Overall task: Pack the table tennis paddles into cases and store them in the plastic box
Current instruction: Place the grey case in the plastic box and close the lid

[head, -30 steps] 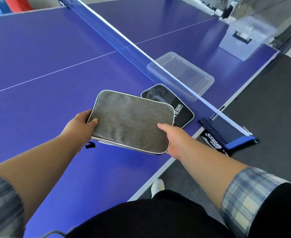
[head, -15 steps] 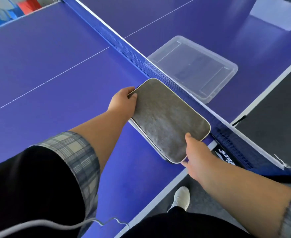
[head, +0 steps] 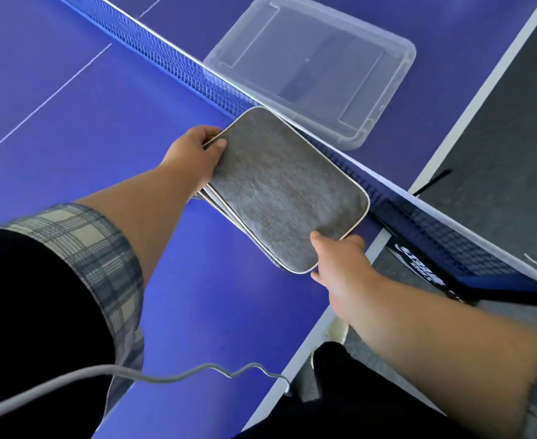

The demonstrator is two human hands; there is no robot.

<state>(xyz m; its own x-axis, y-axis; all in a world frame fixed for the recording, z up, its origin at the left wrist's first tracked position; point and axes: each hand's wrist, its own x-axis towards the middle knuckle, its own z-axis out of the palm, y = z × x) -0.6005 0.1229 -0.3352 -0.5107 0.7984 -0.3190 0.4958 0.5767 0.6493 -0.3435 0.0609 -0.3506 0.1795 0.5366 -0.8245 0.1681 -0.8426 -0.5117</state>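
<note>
A: What's changed since a second back?

B: The grey case [head: 284, 188] has gone from mid-table on the near half up to the net [head: 178, 71], close to the table's right edge. The black case that lay beside it is no longer on show. There are layered edges under the grey one's left side, so it's probably stacked beneath, can't confirm.

A: Grips?

B: Left hand [head: 194, 153] clamps the far-left corner, thumb on top, fingers under. Right hand [head: 340, 261] pinches the near-right corner the same way. Both firmly closed on the stack.

A: The box?

B: The plastic box [head: 397, 80] sits just over the net on the far half, by the right edge, open, nothing in it that I can see.

A: Meaning?

B: Packing looks done; this is the carry. Next call: lift over the net and lower in flat.
</note>
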